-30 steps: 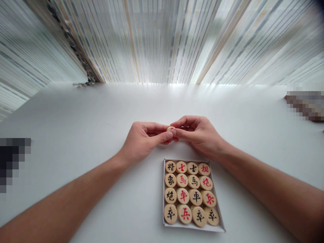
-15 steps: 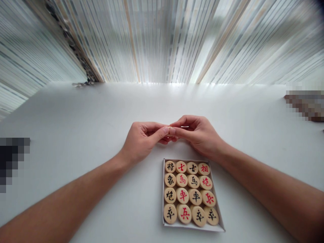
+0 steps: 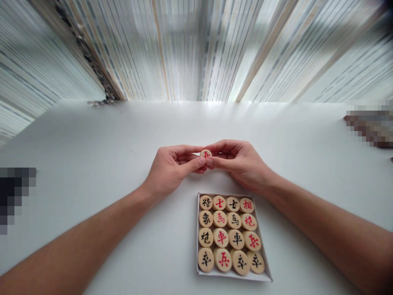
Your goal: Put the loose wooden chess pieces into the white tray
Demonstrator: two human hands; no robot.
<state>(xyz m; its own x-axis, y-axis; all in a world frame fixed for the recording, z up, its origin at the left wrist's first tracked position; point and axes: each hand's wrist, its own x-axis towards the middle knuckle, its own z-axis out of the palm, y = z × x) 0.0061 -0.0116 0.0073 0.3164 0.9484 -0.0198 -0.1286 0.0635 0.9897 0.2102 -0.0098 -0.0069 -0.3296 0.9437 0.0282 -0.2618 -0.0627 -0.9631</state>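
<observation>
Between the fingertips of both hands is a round wooden Chinese chess piece (image 3: 205, 154) with a red character facing me. My left hand (image 3: 176, 164) pinches it from the left, thumb at its lower edge. From the right, my right hand (image 3: 235, 159) grips the same piece between thumb and fingers. Just nearer to me than the hands lies a white box tray (image 3: 235, 277), filled with several rows of Chinese chess pieces (image 3: 221, 237), marked in red or black. Those pieces lie face up, and a few in the front row sit slightly tilted.
Everything rests on a white table (image 3: 123, 254). Striped curtains (image 3: 184, 49) hang along its far edge, with a beaded cord (image 3: 106, 84) at the left. A blurred-out dark object (image 3: 14, 192) is at the left edge, and a blurred-out brownish one (image 3: 371, 125) at the right.
The held piece has been turned so its red character now shows; before, it was mostly covered by the thumbs. The hands have barely shifted. The tray and its pieces look the same.
</observation>
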